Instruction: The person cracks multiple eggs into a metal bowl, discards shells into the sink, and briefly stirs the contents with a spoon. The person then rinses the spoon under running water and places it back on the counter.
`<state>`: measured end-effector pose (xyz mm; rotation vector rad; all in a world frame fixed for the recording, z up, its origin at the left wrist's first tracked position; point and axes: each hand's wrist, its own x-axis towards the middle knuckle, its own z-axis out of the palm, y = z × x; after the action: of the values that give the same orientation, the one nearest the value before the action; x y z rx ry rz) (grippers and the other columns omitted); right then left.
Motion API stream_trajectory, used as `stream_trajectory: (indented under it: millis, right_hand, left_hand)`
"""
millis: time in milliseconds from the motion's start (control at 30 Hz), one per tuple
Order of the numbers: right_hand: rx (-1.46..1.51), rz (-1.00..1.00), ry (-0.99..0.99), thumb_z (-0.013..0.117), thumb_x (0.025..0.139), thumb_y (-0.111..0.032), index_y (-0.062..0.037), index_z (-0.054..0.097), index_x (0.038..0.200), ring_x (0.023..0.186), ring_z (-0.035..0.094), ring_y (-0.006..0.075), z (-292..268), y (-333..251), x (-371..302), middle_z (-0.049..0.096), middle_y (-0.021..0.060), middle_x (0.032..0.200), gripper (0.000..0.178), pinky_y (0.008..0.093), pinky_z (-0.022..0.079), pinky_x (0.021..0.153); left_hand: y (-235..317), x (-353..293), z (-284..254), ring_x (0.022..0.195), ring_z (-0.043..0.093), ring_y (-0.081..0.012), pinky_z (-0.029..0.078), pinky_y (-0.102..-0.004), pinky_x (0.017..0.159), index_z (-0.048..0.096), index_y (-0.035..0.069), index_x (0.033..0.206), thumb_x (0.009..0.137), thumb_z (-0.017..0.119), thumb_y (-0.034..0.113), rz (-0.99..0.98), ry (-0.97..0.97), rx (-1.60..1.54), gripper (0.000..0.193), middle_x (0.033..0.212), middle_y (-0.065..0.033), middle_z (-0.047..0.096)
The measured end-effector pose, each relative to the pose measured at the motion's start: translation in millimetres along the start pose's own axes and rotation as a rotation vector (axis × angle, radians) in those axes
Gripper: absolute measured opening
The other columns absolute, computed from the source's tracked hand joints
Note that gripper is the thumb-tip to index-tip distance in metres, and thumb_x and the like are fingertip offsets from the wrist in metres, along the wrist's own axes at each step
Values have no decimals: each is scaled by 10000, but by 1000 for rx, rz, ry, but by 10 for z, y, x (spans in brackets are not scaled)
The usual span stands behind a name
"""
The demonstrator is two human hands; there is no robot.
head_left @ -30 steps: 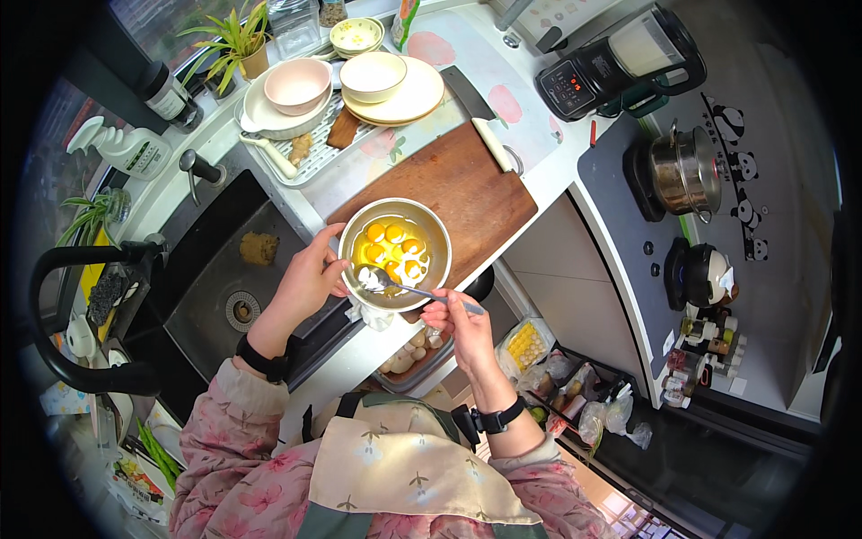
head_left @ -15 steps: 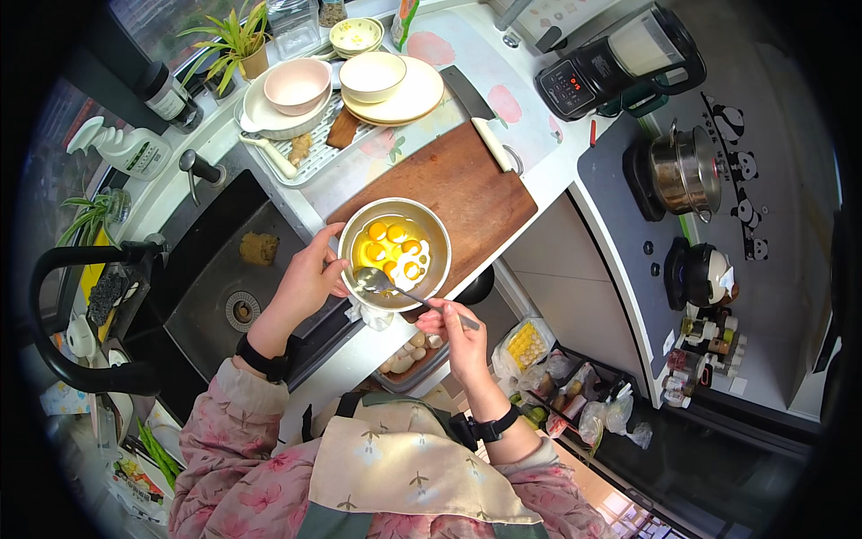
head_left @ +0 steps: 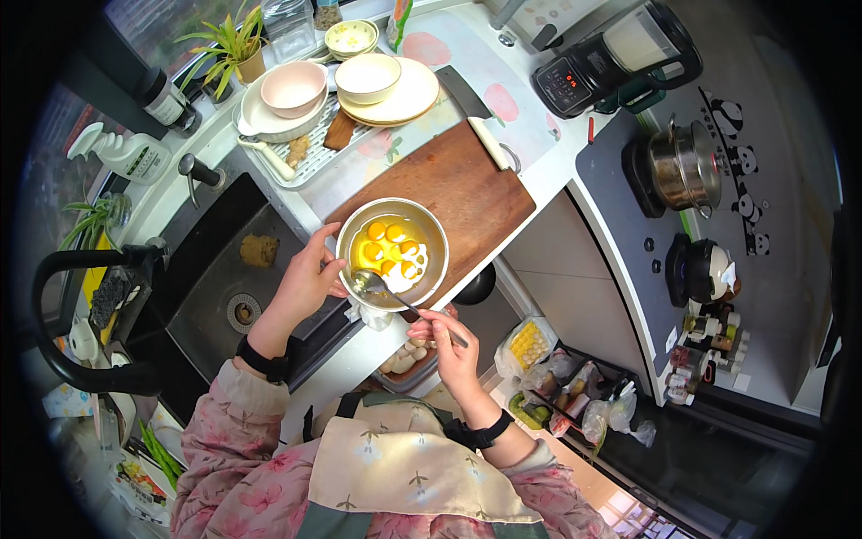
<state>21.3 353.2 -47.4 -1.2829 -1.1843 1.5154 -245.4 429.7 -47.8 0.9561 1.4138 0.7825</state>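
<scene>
A round metal bowl (head_left: 437,235) stands at the near left part of the wooden cutting board (head_left: 485,198). Several raw egg yolks (head_left: 392,251) lie in clear egg white inside it, with a white patch at the right. My left hand (head_left: 312,265) grips the bowl by its left rim, the thumb nearer me. Closed round the handle of a metal spoon (head_left: 392,292), my right hand (head_left: 449,345) is just outside the near rim. The spoon's head rests low inside the bowl's near left side, beside the yolks.
A cleaver (head_left: 482,126) lies across the board's far edge. Behind are stacked plates and bowls (head_left: 395,90) and a white draining tray (head_left: 292,162). The black sink (head_left: 202,278) is on the left. A blender (head_left: 620,58) and a pot (head_left: 687,168) stand to the right.
My right hand has moved slightly left and toward me, drawing the spoon with it. The spoon's head has shifted a little toward the bowl's left wall. My left hand keeps its hold.
</scene>
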Motion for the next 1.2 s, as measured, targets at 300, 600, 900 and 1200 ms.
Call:
stream_trajectory:
  millis: [300,600,900,1200]
  right_hand:
    - [-33,-55,19,480,1100,-164,61,656,1230,947,734,240,57,40,-79,727,163,1024,315,352,607,869]
    - [-166,-133,40,544,1057,-88,28,681,1217,943,753,225,90,24,-143,758,141,1010,240,317,578,859]
    - [-264,-217,7,507,1076,-85,49,661,1232,957,746,255,99,60,-179,734,160,1034,257,334,593,861]
    - [242,153,138,446,1116,-290,68,606,1241,909,739,239,64,89,0,717,173,1015,412,323,606,831]
  left_hand:
    - [-26,8,3,688,676,-130,642,-298,615,387,46,1507,988,591,-27,-18,-2,-46,562,848,-60,570]
    - [-29,13,-6,688,674,-134,646,-300,612,389,42,1505,987,587,-29,-23,-2,-62,559,853,-60,563]
    - [-46,22,-5,684,678,-133,645,-300,609,386,40,1499,989,589,-21,-25,-2,-53,552,855,-63,563]
    - [-67,37,-7,678,697,-152,647,-302,608,396,33,1483,992,591,-14,-26,-5,-36,530,858,-71,576]
